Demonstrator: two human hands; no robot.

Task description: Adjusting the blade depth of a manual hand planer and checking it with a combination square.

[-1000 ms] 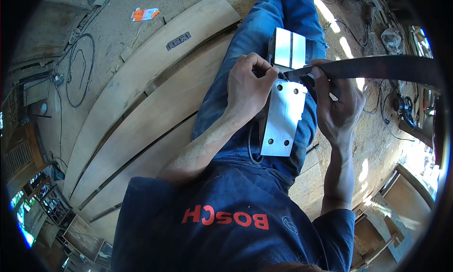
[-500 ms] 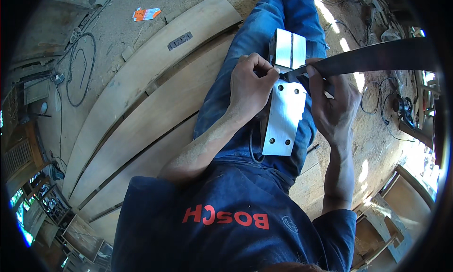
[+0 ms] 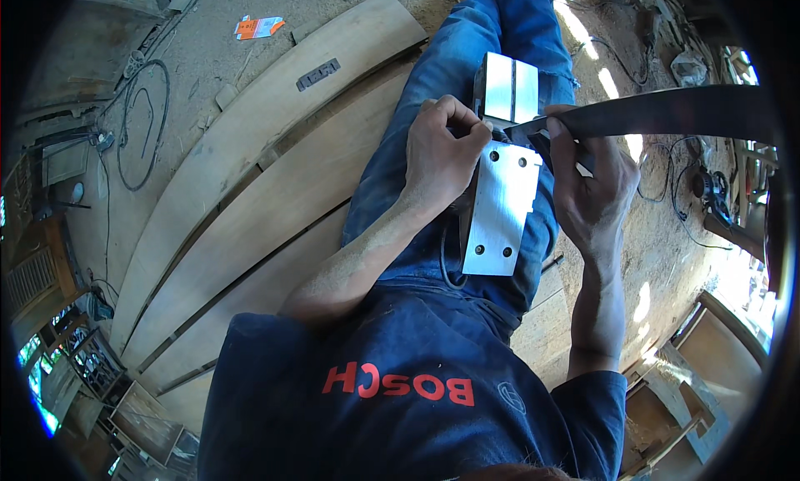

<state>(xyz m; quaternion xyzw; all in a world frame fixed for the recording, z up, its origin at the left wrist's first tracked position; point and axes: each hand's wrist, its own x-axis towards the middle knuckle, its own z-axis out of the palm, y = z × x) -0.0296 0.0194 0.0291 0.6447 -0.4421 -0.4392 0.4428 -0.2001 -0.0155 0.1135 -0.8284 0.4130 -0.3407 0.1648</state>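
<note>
An upturned power tool with a silver base plate (image 3: 500, 206), likely an electric planer, lies across my jeans-clad thighs; its shorter grooved plate (image 3: 498, 85) is at the far end. My left hand (image 3: 442, 152) is closed in a pinch at the dark gap between the plates; what its fingertips hold is too small to make out. My right hand (image 3: 596, 185) grips a long dark flat strip (image 3: 667, 110), its thumb along the tapered end, which reaches into that same gap. The strip's long part extends out to the right, above the floor.
Curved wooden planks (image 3: 250, 189) lie on the dusty floor to my left, near an orange-and-white carton (image 3: 258, 27) and a looped cable (image 3: 142, 164). A dark power tool (image 3: 712, 193) with cords lies at my right. Wooden frames and boards (image 3: 700, 348) crowd the lower right.
The far end of the dark strip has risen, then dropped again, shifting slightly at its tip. My hands and the tool have barely moved.
</note>
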